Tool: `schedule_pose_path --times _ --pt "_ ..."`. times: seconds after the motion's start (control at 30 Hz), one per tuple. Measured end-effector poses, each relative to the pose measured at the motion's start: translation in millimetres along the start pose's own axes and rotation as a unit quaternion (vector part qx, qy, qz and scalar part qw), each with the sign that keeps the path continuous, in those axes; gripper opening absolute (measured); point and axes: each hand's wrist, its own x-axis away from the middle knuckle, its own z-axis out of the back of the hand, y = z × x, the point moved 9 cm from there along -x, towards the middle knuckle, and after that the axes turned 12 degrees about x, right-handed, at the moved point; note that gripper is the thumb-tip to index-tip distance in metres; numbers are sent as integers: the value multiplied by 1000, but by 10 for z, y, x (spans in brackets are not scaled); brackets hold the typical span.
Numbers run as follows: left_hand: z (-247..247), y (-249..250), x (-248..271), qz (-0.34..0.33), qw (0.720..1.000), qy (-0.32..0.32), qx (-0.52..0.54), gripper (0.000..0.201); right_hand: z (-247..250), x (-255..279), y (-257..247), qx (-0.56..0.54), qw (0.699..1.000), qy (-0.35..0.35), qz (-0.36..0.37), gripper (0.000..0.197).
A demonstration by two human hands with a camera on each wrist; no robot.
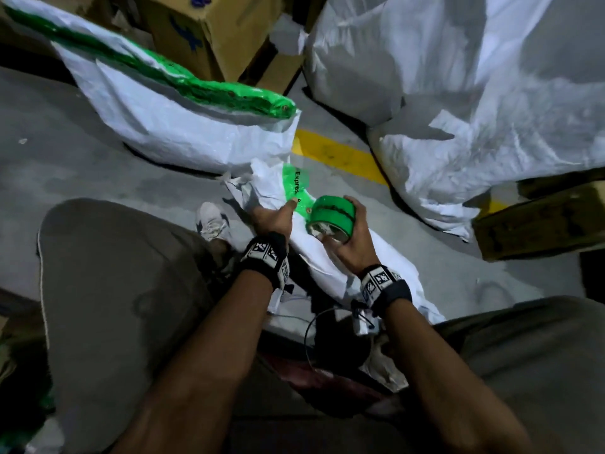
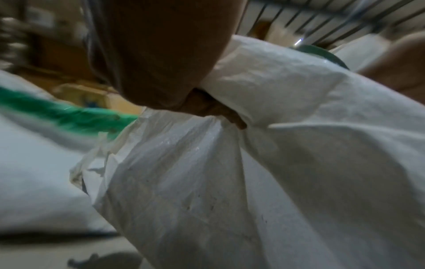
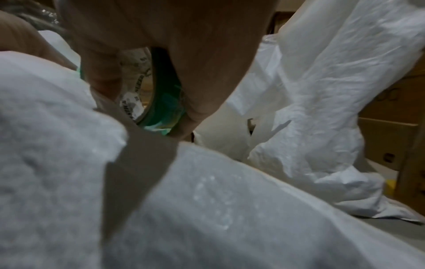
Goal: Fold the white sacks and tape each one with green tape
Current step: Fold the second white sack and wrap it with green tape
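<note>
A folded white sack (image 1: 324, 257) lies on the floor between my knees, with a strip of green tape (image 1: 294, 183) stuck across its far end. My left hand (image 1: 273, 219) grips the sack's left side, thumb pressing on the tape strip. In the left wrist view its fingers (image 2: 218, 111) curl into a fold of the sack (image 2: 287, 145). My right hand (image 1: 352, 237) grips the green tape roll (image 1: 332, 216) just right of the strip, above the sack. In the right wrist view a finger (image 3: 103, 76) goes through the roll's (image 3: 165, 94) core.
A filled white sack (image 1: 183, 129) sealed with green tape stands at the upper left. A pile of white sacks (image 1: 474, 77) fills the upper right. Cardboard boxes (image 1: 209, 31) stand behind, another box (image 1: 540, 221) at the right. A yellow floor line (image 1: 337, 155) and my shoe (image 1: 211, 221) are nearby.
</note>
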Motion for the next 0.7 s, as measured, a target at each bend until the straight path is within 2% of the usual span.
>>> schedule_pose_path --times 0.03,0.1,0.27,0.33,0.4,0.47,0.53,0.63,0.7 --pt "-140 91 119 -8 1000 -19 9 62 133 64 -13 -19 1000 13 6 92" --pt "-420 213 329 -27 997 -65 11 49 414 189 -59 -33 998 45 12 91" --pt "-1096 541 809 -34 978 -203 -16 42 1175 420 -276 70 987 138 35 86" --pt "-1348 716 962 -27 969 -244 -40 33 1451 451 -387 105 979 168 52 84" --pt "-1566 982 1074 -29 959 -278 -44 33 1665 450 -561 109 974 183 80 85" --pt "-1796 1181 1049 -42 949 -307 -64 46 1799 422 -732 112 971 187 98 85" --pt "-1913 1233 956 -22 940 -323 -106 72 1825 427 -934 139 965 190 118 82" --pt "-2123 1086 813 24 929 -347 -126 83 1885 523 -1064 134 966 192 113 80" --pt "-2225 789 547 55 916 -366 -153 86 1866 567 -1024 145 967 185 99 81"
